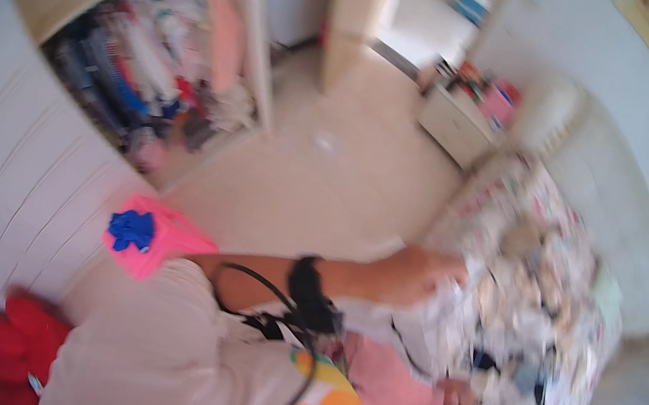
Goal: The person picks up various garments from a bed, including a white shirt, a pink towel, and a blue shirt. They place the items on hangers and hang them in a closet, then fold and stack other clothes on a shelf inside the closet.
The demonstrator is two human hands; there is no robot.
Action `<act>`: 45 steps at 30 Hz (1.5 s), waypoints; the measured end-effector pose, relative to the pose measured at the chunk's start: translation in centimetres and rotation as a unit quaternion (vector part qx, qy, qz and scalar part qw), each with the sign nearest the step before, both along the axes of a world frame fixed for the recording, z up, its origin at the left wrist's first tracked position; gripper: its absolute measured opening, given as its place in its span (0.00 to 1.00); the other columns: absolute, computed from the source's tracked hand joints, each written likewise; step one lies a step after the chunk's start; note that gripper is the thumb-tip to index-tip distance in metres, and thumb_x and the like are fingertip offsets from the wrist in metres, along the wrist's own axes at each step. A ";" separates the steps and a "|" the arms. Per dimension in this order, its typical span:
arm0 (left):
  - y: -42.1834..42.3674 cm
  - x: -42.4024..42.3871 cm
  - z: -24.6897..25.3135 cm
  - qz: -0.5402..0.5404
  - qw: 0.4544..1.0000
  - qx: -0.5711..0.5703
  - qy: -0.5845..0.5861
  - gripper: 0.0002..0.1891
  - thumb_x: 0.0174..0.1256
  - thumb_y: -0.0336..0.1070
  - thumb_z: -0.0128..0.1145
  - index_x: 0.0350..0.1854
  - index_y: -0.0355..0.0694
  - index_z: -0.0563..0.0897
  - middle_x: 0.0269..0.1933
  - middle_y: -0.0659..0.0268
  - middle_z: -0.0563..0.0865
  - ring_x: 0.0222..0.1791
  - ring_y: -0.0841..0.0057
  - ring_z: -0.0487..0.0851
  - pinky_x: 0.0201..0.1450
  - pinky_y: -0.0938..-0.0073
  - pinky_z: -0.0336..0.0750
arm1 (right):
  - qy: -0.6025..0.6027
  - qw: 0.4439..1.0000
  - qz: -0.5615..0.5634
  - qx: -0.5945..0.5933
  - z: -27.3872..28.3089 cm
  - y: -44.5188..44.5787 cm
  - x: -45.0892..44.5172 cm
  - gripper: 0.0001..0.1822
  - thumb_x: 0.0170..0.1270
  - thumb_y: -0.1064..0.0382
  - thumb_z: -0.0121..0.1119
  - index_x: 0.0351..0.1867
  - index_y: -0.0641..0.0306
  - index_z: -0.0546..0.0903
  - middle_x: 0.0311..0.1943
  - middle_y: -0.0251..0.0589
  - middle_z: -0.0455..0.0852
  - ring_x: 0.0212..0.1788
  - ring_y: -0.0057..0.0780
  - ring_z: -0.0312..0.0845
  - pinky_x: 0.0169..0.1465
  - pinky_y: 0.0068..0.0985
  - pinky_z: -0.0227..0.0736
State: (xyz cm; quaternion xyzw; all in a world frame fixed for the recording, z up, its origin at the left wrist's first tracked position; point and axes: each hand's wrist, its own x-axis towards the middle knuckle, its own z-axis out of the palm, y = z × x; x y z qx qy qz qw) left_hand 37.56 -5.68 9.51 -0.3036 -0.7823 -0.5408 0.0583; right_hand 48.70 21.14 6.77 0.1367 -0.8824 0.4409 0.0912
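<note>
My left hand (425, 279) reaches over the near edge of the bed, its fingers closed on a white cloth (437, 320) with a thin dark edge. Lower in the picture, my right hand (458, 403) is at the lower end of the same cloth; blur hides how its fingers hold it. A pink cloth (389, 386) lies between my body and the right hand. Around both hands a heap of mostly white and beige clothes (526, 316) covers the floral bedding (519, 172). Black bands with a cable are on my wrists.
An open wardrobe (264, 101) holds many hanging and piled clothes. A pink bag (162, 239) with a blue cloth (131, 230) stands by the white panelled wall, and red fabric (17, 337) lies lower left. A nightstand (455, 128) with items stands beside the bed near the open door (353, 19).
</note>
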 end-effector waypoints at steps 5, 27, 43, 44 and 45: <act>-1.9 -0.2 0.8 0.113 0.982 -0.120 0.096 0.12 0.43 0.22 0.52 0.32 0.40 0.80 0.31 0.59 0.81 0.34 0.59 0.76 0.39 0.64 0.72 | -0.023 0.998 0.044 -0.046 3.2 -1.6 -1.6 0.10 0.59 0.66 0.49 0.25 0.69 0.78 0.25 0.40 0.80 0.29 0.28 0.75 0.35 0.24 0.68; 5.5 -2.3 -3.9 -0.009 0.961 0.002 -0.275 0.05 0.58 0.29 0.49 0.32 0.38 0.78 0.26 0.73 0.76 0.25 0.87 0.71 0.29 0.84 0.67 | -0.209 0.945 -0.100 -0.232 0.9 2.3 2.6 0.13 0.66 0.62 0.51 0.32 0.70 0.82 0.23 0.33 0.78 0.29 0.17 0.70 0.38 0.17 0.66; 8.2 2.0 -4.1 -0.085 0.950 0.034 -0.298 0.05 0.60 0.28 0.46 0.33 0.36 0.76 0.25 0.76 0.72 0.25 0.90 0.67 0.28 0.85 0.62 | 0.105 0.828 -0.257 -0.487 6.1 8.4 6.2 0.26 0.65 0.73 0.47 0.64 0.67 0.60 0.44 0.36 0.73 0.36 0.19 0.72 0.32 0.16 0.68; 8.4 2.0 -4.1 -0.085 0.948 0.034 -0.305 0.04 0.60 0.28 0.47 0.33 0.37 0.76 0.25 0.77 0.71 0.25 0.90 0.65 0.28 0.86 0.60 | 0.105 0.844 -0.267 -0.452 5.4 8.4 6.2 0.26 0.63 0.74 0.47 0.64 0.67 0.60 0.46 0.38 0.72 0.40 0.22 0.73 0.36 0.18 0.70; 8.6 2.1 -4.1 -0.082 0.946 0.034 -0.312 0.04 0.60 0.27 0.47 0.33 0.38 0.76 0.25 0.78 0.70 0.25 0.91 0.64 0.28 0.86 0.58 | 0.102 0.859 -0.276 -0.418 4.5 8.6 6.2 0.27 0.62 0.76 0.47 0.64 0.67 0.60 0.48 0.39 0.72 0.44 0.24 0.75 0.40 0.19 0.72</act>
